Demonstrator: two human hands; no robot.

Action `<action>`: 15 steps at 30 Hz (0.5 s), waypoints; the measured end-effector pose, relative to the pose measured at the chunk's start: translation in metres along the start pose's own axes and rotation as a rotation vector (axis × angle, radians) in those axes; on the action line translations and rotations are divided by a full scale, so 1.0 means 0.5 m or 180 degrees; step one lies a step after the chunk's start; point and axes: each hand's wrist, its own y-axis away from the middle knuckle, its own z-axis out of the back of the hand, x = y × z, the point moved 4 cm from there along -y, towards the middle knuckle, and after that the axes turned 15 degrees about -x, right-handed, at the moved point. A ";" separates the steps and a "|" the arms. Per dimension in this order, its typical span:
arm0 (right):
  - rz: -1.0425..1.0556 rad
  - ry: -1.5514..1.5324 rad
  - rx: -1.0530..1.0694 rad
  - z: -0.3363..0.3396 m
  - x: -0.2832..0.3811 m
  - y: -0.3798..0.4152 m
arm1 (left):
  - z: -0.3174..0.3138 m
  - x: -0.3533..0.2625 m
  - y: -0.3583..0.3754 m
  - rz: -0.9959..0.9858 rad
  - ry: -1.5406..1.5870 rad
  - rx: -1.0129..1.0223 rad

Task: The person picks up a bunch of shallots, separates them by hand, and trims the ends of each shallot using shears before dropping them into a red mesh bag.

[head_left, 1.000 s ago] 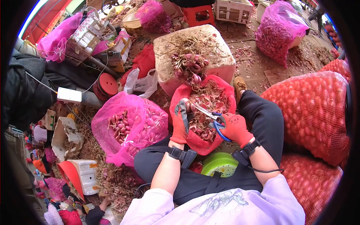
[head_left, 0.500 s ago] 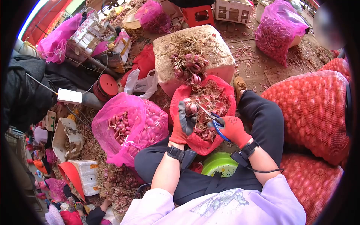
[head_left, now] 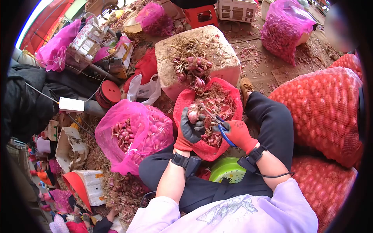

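My left hand [head_left: 190, 131], in a dark-palmed red glove, is closed around a pinkish shallot bulb [head_left: 193, 115]. My right hand [head_left: 241, 135], in a red glove, grips blue-handled scissors [head_left: 225, 134], whose blades point up and left toward the bulb. Both hands work over an open red mesh bag [head_left: 179, 105] with dry skins and trimmings [head_left: 224, 101] inside. Just beyond it, a bunch of shallots [head_left: 193, 70] with dried stalks lies on a foam block [head_left: 167, 54].
At left stands an open pink mesh bag [head_left: 104, 130] of shallots. Full red mesh sacks [head_left: 318, 108] crowd the right side. A green round object [head_left: 230, 165] sits between my legs. Beyond are another pink bag [head_left: 281, 37] and a white crate [head_left: 237, 11]. A dark-clothed person [head_left: 29, 101] is at left.
My left hand has turned slightly and shifted a little left with the bulb. The scissors have stayed close to it. The whole view has moved slightly.
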 end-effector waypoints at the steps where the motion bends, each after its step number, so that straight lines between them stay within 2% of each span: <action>1: -0.0294 -0.0369 0.0152 0.002 -0.003 -0.002 | -0.002 0.000 0.002 -0.0284 -0.0191 -0.0423; 3: -0.0873 -0.1104 0.0464 0.003 -0.011 -0.006 | -0.007 0.003 0.012 -0.0862 -0.0568 -0.1267; 6: -0.1677 -0.2939 0.0236 -0.015 -0.027 -0.013 | -0.020 0.003 0.010 -0.1941 -0.2706 -0.1240; 9: -0.1740 -0.3874 0.0445 -0.040 -0.019 -0.026 | 0.018 0.034 -0.008 -0.2088 -0.2588 -0.1519; 10: -0.1475 -0.3772 0.0512 -0.054 -0.022 -0.027 | 0.027 0.034 -0.007 -0.2303 -0.2791 -0.1449; 13: -0.1920 -0.4146 0.0698 -0.070 -0.009 -0.010 | 0.033 0.025 0.007 -0.2317 -0.2527 -0.2083; 14: -0.2062 -0.4418 0.0767 -0.068 0.001 -0.005 | 0.017 0.033 0.007 -0.2577 -0.2095 -0.1885; 15: -0.2135 -0.4520 0.0716 -0.075 -0.005 -0.002 | 0.000 0.032 0.008 -0.2583 -0.2283 -0.1807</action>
